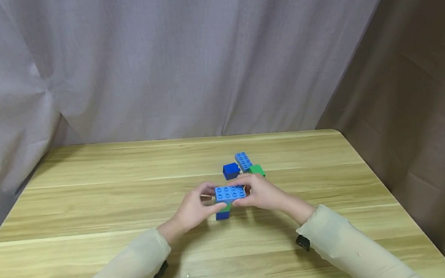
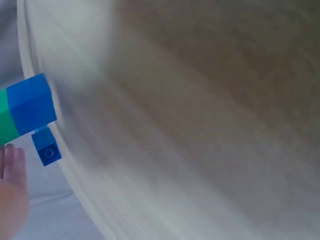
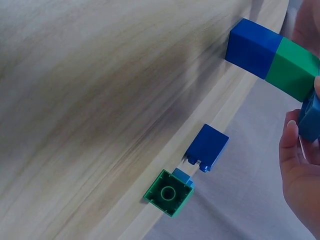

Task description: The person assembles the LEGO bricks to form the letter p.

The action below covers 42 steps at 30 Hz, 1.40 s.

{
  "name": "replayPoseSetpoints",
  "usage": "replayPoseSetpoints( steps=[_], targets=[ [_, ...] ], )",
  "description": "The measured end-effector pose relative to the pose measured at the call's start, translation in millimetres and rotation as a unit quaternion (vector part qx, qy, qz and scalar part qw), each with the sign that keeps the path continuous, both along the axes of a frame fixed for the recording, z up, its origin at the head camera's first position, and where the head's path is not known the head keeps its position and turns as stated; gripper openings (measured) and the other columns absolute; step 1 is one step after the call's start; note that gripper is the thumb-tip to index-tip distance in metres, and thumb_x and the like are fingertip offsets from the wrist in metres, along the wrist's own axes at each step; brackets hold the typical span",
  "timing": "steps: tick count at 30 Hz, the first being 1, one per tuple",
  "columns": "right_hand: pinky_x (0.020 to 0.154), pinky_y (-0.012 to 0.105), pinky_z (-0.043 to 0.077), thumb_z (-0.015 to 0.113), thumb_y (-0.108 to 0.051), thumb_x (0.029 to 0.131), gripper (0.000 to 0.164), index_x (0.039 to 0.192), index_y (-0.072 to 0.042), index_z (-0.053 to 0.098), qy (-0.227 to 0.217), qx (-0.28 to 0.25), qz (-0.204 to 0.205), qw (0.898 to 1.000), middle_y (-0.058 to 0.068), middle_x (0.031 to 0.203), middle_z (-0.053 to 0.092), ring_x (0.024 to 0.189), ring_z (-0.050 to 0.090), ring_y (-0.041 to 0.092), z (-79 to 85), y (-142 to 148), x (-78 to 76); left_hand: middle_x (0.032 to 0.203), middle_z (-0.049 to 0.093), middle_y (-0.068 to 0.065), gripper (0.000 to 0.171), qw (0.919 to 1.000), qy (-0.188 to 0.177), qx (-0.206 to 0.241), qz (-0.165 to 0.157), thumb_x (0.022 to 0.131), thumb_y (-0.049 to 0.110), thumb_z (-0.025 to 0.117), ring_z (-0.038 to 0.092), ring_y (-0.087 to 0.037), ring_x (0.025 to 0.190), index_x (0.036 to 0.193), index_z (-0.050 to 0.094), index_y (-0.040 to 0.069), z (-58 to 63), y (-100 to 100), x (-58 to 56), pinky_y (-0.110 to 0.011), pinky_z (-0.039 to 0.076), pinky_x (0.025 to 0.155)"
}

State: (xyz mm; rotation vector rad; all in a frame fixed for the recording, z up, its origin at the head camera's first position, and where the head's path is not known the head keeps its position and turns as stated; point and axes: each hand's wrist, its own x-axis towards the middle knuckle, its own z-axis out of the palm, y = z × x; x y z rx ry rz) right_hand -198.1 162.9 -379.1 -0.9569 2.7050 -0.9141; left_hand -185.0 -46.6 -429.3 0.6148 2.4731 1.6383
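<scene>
Six blocks I count, two each in light blue, green and dark blue: the left hand (image 1: 191, 209) and right hand (image 1: 266, 193) pinch opposite ends of the studded light blue block (image 1: 230, 192), with the lower green block (image 3: 292, 69) and bottom dark blue block (image 3: 253, 48) beneath. Farther across the worktop (image 1: 88, 215) I see the loose dark blue block (image 1: 231, 171), loose light blue block (image 1: 243, 161) and loose green block (image 1: 257, 170), the right hand partly hiding that last one, before grey cloth (image 1: 152, 63).
</scene>
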Motion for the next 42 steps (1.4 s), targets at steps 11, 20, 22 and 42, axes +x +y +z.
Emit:
replayPoseSetpoints(
  steps=[11,20,22,42],
  targets=[
    [0.065,0.02,0.052,0.075,-0.015,0.079,0.046,0.12,0.0,0.06,-0.019,-0.02,-0.006,1.0,0.013,0.108,0.063,0.082,0.052,0.013,-4.9,5,1.4,0.102,0.068,-0.006,0.034,0.9998,0.016,0.009,0.006,0.079,0.019,0.075,0.064,-0.019,0.097,0.108,0.062,0.008,2.2,-1,0.1,-0.029,0.055,0.089],
    [0.08,0.029,0.054,0.069,-0.003,0.079,0.059,0.133,0.004,0.046,-0.1,-0.034,-0.029,0.994,0.02,0.11,0.058,0.097,0.057,0.028,-9.7,35,-8.4,0.102,0.068,-0.008,0.034,0.9999,0.006,0.013,0.006,0.078,0.017,0.075,0.064,-0.02,0.097,0.108,0.062,0.007,1.4,1,0.3,-0.024,0.055,0.087],
    [0.08,0.03,0.054,0.068,-0.003,0.08,0.054,0.13,0.007,0.048,-0.101,-0.045,-0.065,0.992,0.024,0.111,0.059,0.098,0.057,0.03,-10.7,42,-15.1,0.102,0.068,-0.008,0.034,0.9999,0.003,0.012,0.009,0.078,0.016,0.075,0.064,-0.02,0.096,0.108,0.062,0.008,1.2,0,0.2,-0.025,0.055,0.087],
    [0.086,0.038,0.053,0.057,-0.026,0.093,0.058,0.136,0.008,0.039,-0.154,-0.017,-0.279,0.948,0.028,0.129,0.051,0.117,0.051,0.037,-34.2,61,-70.2,0.102,0.068,-0.008,0.034,0.9999,-0.003,0.01,0.013,0.078,0.016,0.074,0.065,-0.02,0.096,0.109,0.061,0.007,2.6,-1,0.1,-0.024,0.055,0.086]
  ],
)
